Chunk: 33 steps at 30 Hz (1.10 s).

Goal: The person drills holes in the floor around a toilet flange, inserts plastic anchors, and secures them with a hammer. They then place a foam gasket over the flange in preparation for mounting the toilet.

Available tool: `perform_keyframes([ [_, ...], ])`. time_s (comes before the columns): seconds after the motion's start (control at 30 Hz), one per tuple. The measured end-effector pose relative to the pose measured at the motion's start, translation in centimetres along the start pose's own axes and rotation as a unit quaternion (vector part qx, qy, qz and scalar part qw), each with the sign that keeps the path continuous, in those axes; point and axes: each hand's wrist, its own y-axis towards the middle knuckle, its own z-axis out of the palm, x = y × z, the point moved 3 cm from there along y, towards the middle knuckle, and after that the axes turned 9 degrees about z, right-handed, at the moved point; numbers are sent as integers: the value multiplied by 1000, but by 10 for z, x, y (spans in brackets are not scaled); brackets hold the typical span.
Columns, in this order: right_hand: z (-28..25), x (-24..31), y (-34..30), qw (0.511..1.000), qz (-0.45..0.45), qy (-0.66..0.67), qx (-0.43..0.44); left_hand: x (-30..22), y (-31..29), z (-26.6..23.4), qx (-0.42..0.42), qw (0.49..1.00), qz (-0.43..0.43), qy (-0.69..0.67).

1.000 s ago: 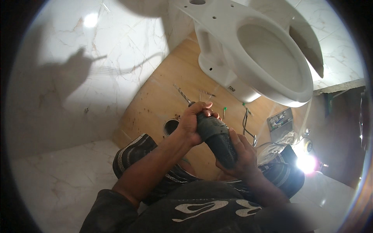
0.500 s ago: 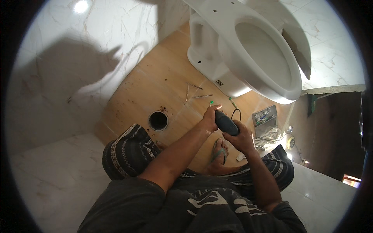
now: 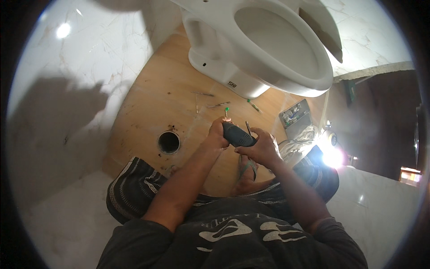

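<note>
Both hands are on a dark blue-grey power tool (image 3: 239, 135) with a rounded body, probably an electric drill. My left hand (image 3: 218, 133) is closed around its left end, with the fingers partly hidden. My right hand (image 3: 263, 147) grips the right end, its thumb underneath. A thin dark piece (image 3: 248, 127) rises beside the right fingers; whether it is cord or a loose rod I cannot tell. Just beyond the left hand is a small green-tipped piece (image 3: 227, 110). Several thin rods like drill bits (image 3: 219, 105) lie on the tan tiled floor (image 3: 148, 107).
A white toilet bowl (image 3: 251, 58) stands ahead to the right. A round drain hole (image 3: 169, 142) opens in the floor at left. Another green-tipped rod (image 3: 254, 106), a grey case (image 3: 296, 120), clear plastic (image 3: 300, 142) and a bright lamp (image 3: 333, 157) are at right. My sandalled foot (image 3: 247, 168) is below.
The view has shifted, so the scene sits further left and slightly higher. The tool stays in both hands; the thin dark piece by my right fingers, which looked like a looped cord, now appears straight.
</note>
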Motion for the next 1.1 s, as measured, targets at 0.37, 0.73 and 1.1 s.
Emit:
perform_keyframes([
  [0.37, -12, 6, -4, 992, 121, -30, 3, -21, 4, -12, 178, 984, -25, 3],
  [0.73, -19, -3, 7, 993, 99, 69, 8, -34, -3, 17, 139, 986, 84, -41],
  [1.1, -18, 4, 4, 999, -37, 26, 14, -44, -21, 32, 226, 967, 86, -82],
])
